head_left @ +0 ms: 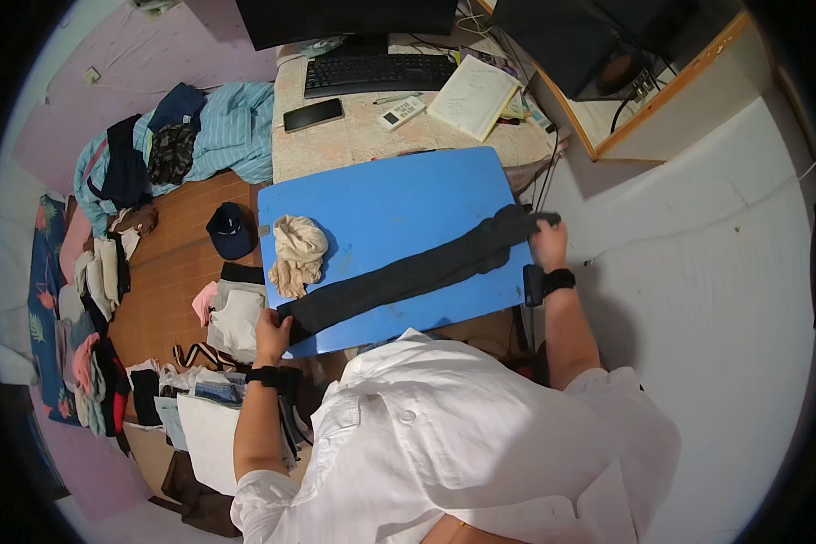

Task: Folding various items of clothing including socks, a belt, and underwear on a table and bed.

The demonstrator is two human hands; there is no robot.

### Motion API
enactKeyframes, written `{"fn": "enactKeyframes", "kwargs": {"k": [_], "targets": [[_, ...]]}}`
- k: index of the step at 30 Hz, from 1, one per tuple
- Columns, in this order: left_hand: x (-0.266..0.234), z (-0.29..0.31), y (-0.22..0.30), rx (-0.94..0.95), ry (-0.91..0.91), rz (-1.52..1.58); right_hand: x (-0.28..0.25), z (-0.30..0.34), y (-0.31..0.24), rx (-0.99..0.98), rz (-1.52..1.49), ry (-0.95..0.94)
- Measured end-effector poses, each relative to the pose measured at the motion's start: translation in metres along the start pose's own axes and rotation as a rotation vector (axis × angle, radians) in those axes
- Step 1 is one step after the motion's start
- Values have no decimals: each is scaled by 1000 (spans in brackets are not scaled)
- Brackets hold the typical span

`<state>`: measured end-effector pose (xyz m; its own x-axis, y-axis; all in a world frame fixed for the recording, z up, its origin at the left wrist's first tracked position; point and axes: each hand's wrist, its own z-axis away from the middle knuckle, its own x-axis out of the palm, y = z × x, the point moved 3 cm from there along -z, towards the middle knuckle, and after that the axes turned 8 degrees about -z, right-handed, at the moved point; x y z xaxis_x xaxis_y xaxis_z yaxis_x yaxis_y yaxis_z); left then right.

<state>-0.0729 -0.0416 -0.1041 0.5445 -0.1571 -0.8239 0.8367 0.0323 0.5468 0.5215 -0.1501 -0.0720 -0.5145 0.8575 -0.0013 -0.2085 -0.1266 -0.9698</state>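
A long dark garment [399, 272], folded lengthwise and looking like a pair of trousers, stretches diagonally across the blue table [399, 199]. Its near left end is pinched in my left hand [272, 337], at the table's left front corner. At the far right end, my right hand [550, 245] grips the cloth just past the table's right edge. Most of the garment rests on the tabletop, wider and bunched toward the right. Beside it on the left lies a crumpled beige cloth [297, 254].
A dark blue cap [230, 230] and folded clothes [238, 317] lie left of the table. Behind is a desk with a keyboard [381, 74], a phone [314, 114], a white remote [402, 112] and an open notebook [473, 98]. A white wall [698, 263] stands at the right.
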Motion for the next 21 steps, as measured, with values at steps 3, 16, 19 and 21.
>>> {"fn": "enactKeyframes", "kwargs": {"k": [3, 16, 19, 21], "targets": [[-10, -4, 2, -9, 17, 267, 28, 25, -63, -136, 112, 22], [-65, 2, 15, -148, -229, 927, 31, 11, -100, -234, 385, -438], [-59, 6, 23, -114, -204, 972, 17, -1, -95, -317, 620, -287], [-55, 5, 27, -127, -177, 1036, 12, -10, -85, -372, 603, -262]]}}
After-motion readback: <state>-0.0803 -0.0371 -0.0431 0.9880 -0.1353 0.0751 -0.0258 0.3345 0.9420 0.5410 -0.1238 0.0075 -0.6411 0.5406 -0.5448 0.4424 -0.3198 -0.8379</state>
